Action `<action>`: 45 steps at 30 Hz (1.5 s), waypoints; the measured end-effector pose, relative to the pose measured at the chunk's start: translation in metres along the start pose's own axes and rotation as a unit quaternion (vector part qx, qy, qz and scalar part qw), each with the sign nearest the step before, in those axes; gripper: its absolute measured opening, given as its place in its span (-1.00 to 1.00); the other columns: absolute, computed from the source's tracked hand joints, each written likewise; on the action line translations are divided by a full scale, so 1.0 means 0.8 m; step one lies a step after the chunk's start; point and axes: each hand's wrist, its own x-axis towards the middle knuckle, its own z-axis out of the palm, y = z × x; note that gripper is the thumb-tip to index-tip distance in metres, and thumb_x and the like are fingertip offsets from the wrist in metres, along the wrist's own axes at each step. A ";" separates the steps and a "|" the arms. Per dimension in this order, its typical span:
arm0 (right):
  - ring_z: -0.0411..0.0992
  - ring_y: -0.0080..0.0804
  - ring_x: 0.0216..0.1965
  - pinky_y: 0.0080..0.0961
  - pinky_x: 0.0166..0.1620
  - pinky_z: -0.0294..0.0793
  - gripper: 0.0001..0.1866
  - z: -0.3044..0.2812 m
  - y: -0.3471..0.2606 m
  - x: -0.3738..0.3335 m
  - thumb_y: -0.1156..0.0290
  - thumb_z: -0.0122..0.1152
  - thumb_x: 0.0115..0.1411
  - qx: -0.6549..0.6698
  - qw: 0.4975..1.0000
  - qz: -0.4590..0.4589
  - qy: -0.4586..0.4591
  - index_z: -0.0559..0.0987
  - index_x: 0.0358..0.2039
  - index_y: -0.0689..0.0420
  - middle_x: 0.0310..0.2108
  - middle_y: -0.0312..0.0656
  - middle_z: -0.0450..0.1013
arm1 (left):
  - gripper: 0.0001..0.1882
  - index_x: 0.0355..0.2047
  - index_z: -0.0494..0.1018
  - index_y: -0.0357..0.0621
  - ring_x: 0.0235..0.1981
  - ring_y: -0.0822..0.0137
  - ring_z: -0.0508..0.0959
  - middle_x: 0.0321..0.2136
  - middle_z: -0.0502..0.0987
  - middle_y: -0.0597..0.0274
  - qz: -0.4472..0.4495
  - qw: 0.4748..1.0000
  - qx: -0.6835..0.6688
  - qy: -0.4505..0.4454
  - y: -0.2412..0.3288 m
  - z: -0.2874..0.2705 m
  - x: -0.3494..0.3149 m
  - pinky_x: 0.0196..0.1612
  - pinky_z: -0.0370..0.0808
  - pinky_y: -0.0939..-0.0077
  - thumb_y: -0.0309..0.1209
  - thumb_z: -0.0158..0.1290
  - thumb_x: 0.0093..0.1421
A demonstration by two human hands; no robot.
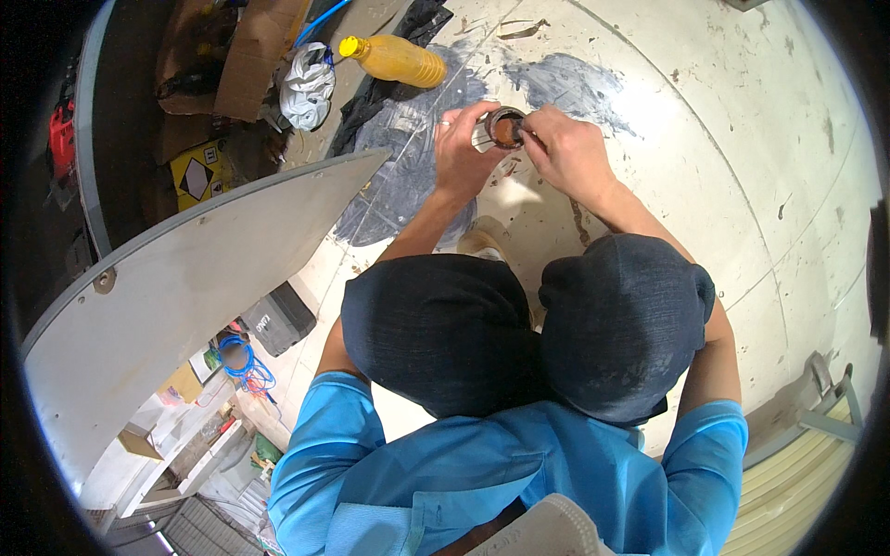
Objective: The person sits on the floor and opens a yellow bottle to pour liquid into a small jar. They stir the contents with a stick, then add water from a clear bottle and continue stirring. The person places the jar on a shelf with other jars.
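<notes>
White diamond sign (196, 179), yellow box (221, 172)

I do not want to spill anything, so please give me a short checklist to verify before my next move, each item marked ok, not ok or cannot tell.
1. Jar held: ok, the left hand grips its side.
2. Jar open: ok, brown content shows inside.
3. Right hand at the jar: ok, its fingertips are at the rim.
4. What the right hand pinches: cannot tell, the fingers largely hide it.
5. Bottle closed: ok, the yellow cap is on, though the bottle appears to lie on its side.
6. Floor clean: not ok, grey smears lie beyond the hands.
</notes>
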 end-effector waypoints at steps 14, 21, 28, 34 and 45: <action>0.61 -0.03 -0.35 -0.17 -0.31 0.60 -0.89 0.011 0.002 -0.003 0.34 0.31 0.29 0.044 0.996 0.062 0.046 0.68 -0.27 0.08 -0.35 -0.10 0.58 | -0.30 0.01 0.61 0.04 -0.02 0.12 0.59 -0.12 0.71 0.33 -0.013 1.000 -0.004 -0.015 0.003 0.000 0.000 0.07 0.43 0.20 -0.30 0.60 -0.22; 0.62 -0.03 -0.33 -0.17 -0.29 0.61 -0.89 0.005 0.003 0.003 0.35 0.29 0.29 0.111 0.991 0.071 -0.021 0.69 -0.28 0.09 -0.33 -0.11 0.60 | -0.30 0.01 0.62 0.03 -0.01 0.13 0.59 -0.12 0.71 0.34 -0.010 0.999 -0.005 -0.030 0.003 -0.002 -0.003 0.08 0.42 0.19 -0.31 0.60 -0.23; 0.62 -0.01 -0.30 -0.15 -0.26 0.62 -0.89 -0.003 0.005 0.004 0.38 0.29 0.27 0.081 0.995 0.037 -0.041 0.68 -0.25 0.11 -0.30 -0.10 0.60 | -0.30 0.01 0.62 0.04 0.00 0.13 0.58 -0.10 0.71 0.34 -0.010 0.999 -0.004 -0.034 0.001 0.000 -0.003 0.11 0.39 0.20 -0.29 0.61 -0.21; 0.63 0.02 -0.28 -0.12 -0.21 0.62 -0.86 0.003 0.014 -0.004 0.38 0.31 0.27 0.035 0.997 0.033 -0.057 0.70 -0.21 0.12 -0.26 -0.09 0.63 | -0.29 0.02 0.61 0.05 0.05 0.13 0.57 -0.06 0.70 0.35 -0.022 0.999 0.001 -0.038 -0.002 0.002 -0.006 0.10 0.38 0.19 -0.30 0.60 -0.22; 0.63 0.01 -0.31 -0.16 -0.23 0.62 -0.82 0.034 0.053 -0.008 0.29 0.35 0.33 -0.016 0.992 0.127 -0.018 0.71 -0.22 0.15 -0.30 -0.05 0.64 | -0.32 0.07 0.57 -0.06 0.09 0.05 0.59 0.00 0.61 0.19 -0.053 0.996 -0.009 -0.074 -0.038 0.050 -0.007 0.19 0.43 0.06 -0.31 0.55 -0.09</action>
